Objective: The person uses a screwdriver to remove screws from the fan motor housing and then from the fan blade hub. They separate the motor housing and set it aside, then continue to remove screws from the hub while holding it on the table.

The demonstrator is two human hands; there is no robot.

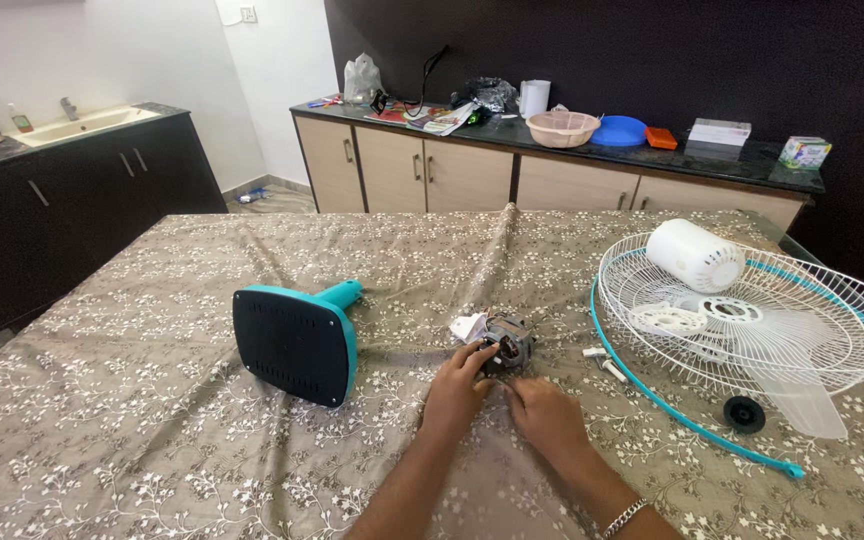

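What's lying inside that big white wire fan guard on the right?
In the white wire fan guard: a white cylindrical plastic cover, a translucent fan blade and white round plastic parts. The tablecloth beneath them is partly covered.

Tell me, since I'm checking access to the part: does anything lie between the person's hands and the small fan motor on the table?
Nothing visible does. The left hand already touches the fan motor from the front, and the right hand rests on the tablecloth just below it. The teal fan base lies off to the left, apart from it.

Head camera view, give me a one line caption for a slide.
Both hands, left and right, on a small motor on the table, between a teal base and a fan grille.
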